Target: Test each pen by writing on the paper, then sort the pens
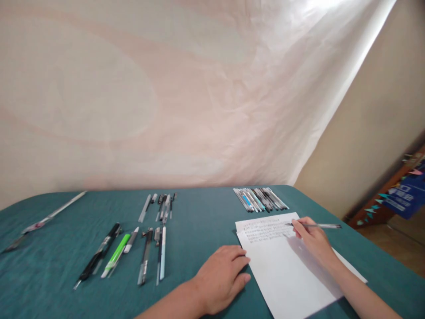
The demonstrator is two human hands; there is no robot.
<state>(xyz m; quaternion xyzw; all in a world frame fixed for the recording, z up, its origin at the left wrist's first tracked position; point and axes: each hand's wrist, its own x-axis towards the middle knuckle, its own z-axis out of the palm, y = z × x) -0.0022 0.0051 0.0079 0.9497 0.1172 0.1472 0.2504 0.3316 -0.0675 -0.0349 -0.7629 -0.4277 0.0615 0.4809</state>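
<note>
My right hand [312,239] is closed around a slim clear pen [323,226], its tip near the written lines on white paper [285,283]. The pen lies nearly level, its back end pointing right. Small dark handwriting fills several rows at the sheet's top; the words are too small to read. At least two sheets overlap, their edges slightly offset. My left hand [222,279] lies palm down on the green cloth, fingers somewhat apart, with fingertips at the paper's left edge. It holds nothing.
Beyond the paper lies a row of several pens and refills [260,200]. Left of my left hand are a black pen [99,254], a green pen [117,254], a pale blue pen [162,252] and several loose pen parts [162,206]. A long thin stick [59,215] lies far left.
</note>
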